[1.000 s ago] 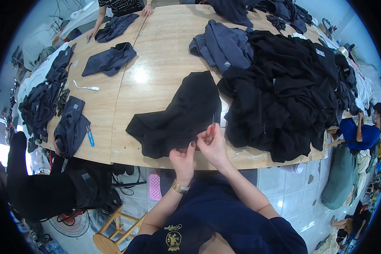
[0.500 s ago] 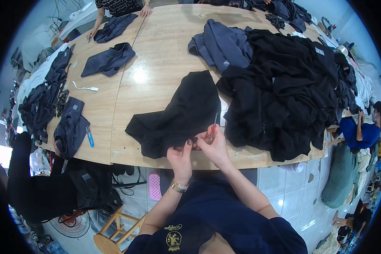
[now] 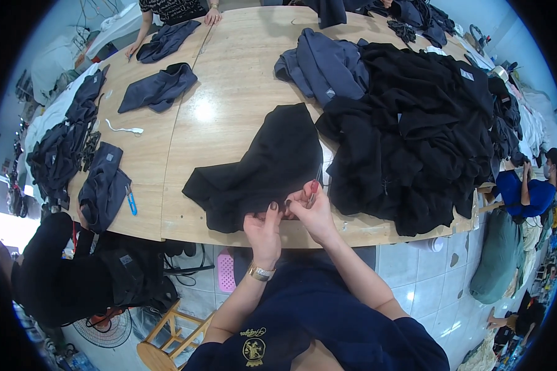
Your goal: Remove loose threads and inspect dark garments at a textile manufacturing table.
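Note:
A black cloth garment (image 3: 254, 167) lies folded on the table in front of me, its near edge between my hands. My left hand (image 3: 263, 234) is closed on that edge, thumb on top. Just to its right, my right hand (image 3: 312, 213) is closed too, thumb and fingertips pinched at the same edge. A slim pointed metal tool (image 3: 320, 172) sticks up out of the right hand; its exact kind is hard to make out. What lies between the fingertips is too small to tell.
A big heap of black garments (image 3: 414, 136) lies at the right, with grey-blue cloth (image 3: 328, 65) behind it. Grey pieces (image 3: 158, 88) lie left, one beside a blue-handled cutter (image 3: 131, 201). A person in black (image 3: 62, 272) sits at the left; another person's hand (image 3: 213, 16) rests at the far edge.
My right hand has turned slightly, and the metal tool shifts with it. The left hand barely moves. The person at the left has shifted, and dark cloth has appeared at the far edge.

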A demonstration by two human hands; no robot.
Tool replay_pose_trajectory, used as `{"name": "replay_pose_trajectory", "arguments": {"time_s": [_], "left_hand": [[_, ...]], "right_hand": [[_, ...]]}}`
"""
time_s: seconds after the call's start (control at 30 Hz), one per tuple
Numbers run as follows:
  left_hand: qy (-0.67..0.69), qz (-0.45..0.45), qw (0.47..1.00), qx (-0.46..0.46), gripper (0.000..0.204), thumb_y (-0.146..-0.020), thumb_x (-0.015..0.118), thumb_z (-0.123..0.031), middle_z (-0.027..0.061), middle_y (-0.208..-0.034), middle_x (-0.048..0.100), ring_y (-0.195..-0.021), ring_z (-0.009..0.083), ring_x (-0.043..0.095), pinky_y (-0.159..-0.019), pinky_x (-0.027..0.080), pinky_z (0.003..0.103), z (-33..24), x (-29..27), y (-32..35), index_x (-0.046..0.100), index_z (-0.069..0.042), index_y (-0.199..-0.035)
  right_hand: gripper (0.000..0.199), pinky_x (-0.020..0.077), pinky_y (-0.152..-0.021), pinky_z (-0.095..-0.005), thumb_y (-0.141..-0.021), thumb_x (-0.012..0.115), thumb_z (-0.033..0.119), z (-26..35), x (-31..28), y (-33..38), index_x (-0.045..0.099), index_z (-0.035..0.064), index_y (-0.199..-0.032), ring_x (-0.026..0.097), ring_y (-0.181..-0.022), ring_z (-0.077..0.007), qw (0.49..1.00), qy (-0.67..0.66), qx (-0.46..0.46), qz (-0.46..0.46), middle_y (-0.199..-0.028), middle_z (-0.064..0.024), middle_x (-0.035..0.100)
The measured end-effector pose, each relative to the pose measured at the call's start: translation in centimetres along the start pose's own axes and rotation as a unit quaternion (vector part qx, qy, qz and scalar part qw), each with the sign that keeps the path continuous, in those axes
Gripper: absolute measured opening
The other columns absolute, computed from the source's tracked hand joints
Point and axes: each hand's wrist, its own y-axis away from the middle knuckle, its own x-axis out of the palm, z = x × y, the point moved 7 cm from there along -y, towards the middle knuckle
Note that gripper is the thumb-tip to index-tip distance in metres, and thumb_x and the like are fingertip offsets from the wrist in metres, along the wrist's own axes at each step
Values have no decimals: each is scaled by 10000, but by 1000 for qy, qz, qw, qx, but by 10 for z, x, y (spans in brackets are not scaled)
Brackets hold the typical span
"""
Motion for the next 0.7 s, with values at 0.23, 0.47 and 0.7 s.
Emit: {"name": "replay_pose_trajectory", "arguments": {"time_s": [0.23, 0.47, 0.7], "left_hand": [[3, 12, 1000, -1, 192, -868, 580, 0, 89, -969, 582, -837, 129, 586, -784, 521, 298, 4, 0, 1, 463, 0, -1021], [-142, 26, 986, 84, 175, -859, 590, 11, 77, -928, 606, -836, 113, 588, -765, 518, 263, -2, 3, 4, 486, 2, -999], [-21, 16, 1000, 14, 149, -867, 572, 15, 89, -991, 589, -856, 141, 598, -784, 526, 304, 2, -5, -3, 485, -11, -986]], "right_hand": [[268, 524, -568, -238, -797, 545, -68, 3, 1, 5, 324, 38, -906, 622, -649, -115, 998, 38, -11, -40, -786, -86, 579], [283, 476, -526, -205, -762, 584, -50, 7, -3, 5, 340, 34, -880, 556, -591, -57, 982, 167, -46, -73, -722, -38, 561], [329, 541, -610, -269, -786, 531, -100, -9, 1, -3, 278, 90, -874, 616, -692, -153, 999, -24, 23, 13, -813, -109, 564]]}}
